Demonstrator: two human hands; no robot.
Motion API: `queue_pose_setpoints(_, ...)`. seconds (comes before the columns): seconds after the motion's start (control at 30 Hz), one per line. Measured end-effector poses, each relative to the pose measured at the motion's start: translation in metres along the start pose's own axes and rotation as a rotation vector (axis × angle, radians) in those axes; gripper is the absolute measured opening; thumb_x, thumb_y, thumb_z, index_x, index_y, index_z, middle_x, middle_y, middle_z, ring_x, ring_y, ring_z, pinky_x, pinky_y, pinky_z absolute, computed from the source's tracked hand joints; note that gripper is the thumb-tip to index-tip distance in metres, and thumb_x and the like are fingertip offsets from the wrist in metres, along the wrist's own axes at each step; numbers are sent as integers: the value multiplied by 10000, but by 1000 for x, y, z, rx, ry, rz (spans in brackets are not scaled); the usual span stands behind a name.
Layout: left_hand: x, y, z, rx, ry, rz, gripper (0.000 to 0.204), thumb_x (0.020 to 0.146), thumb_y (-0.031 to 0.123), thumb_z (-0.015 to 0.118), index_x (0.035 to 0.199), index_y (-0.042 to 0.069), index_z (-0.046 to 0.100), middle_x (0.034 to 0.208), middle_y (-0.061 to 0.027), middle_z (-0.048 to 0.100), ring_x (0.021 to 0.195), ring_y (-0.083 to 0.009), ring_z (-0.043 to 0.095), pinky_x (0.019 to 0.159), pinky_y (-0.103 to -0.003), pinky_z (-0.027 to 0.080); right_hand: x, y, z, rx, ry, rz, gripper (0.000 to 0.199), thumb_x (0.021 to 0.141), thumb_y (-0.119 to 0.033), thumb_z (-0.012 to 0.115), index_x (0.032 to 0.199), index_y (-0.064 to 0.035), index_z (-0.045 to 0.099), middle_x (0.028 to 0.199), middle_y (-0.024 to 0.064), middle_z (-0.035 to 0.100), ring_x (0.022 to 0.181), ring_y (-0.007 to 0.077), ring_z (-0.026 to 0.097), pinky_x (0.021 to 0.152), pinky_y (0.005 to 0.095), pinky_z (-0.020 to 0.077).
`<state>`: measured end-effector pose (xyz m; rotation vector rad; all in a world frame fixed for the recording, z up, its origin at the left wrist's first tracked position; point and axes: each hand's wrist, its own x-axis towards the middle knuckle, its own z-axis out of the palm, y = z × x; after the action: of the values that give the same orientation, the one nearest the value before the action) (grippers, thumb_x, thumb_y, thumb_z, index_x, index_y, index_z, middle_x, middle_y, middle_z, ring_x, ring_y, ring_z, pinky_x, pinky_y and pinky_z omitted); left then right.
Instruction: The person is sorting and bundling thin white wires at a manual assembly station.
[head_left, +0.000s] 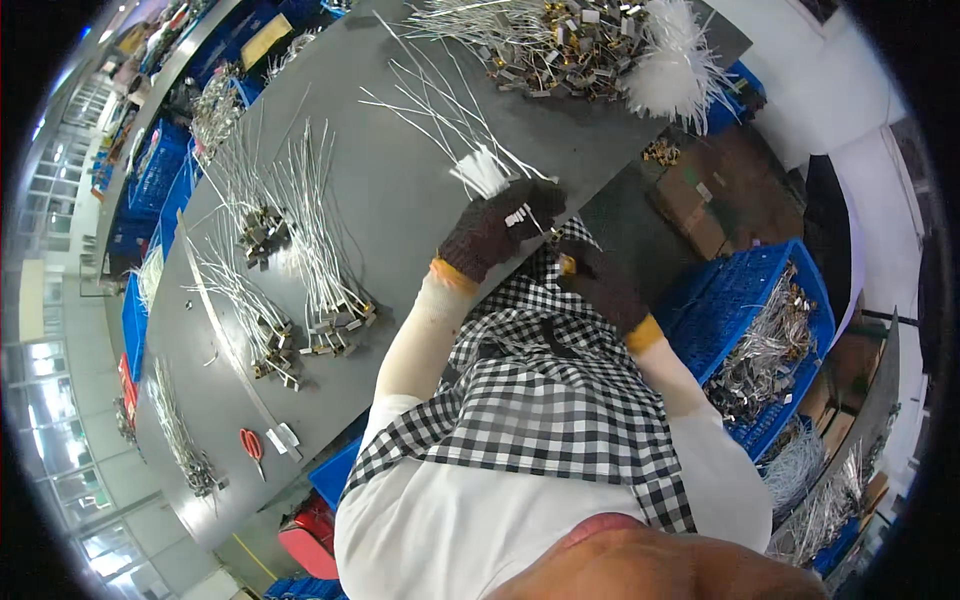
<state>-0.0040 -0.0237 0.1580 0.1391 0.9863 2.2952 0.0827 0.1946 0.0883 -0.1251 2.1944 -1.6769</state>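
My left hand (500, 226), in a dark knit glove, is closed around a bundle of short white tubes (483, 172) above the table's edge. Several thin white wires (440, 118) fan out beyond the tubes over the tabletop. A small brass-coloured end shows just below the left fingers, between the two hands. Close by on the right, my right hand (604, 283), gloved alike, has its fingers bent together in front of the checked apron (560, 420). What those fingers hold, if anything, is too small to make out.
Bunches of white wires with metal ends (335, 320) lie across the grey table (400, 200). A large heap of such parts (575, 45) covers its far end. Red scissors (252, 452) lie near the left. Blue crates (765, 350) of wired parts and a cardboard box (700, 200) stand at the right.
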Motion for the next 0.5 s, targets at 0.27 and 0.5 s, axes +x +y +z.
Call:
queue_pose_setpoints(0.27,-27,21,2,1392,149,479,273,860,-11,623,1124,54,656,1118,-85,671,1002,-197,660,870,-315,520,18,-48,24,116,100,-188,389,862,-63,658,1237,4,576,1142,136,627,1046,202,617,892,316,518)
queue_pose_setpoints(0.5,-9,10,-16,1089,81,432,279,912,-21,485,1129,45,649,1069,-122,675,957,-226,672,854,-312,526,3,-52,32,142,212,-105,412,865,-137,693,1237,-18,562,971,116,652,862,177,638,755,308,513)
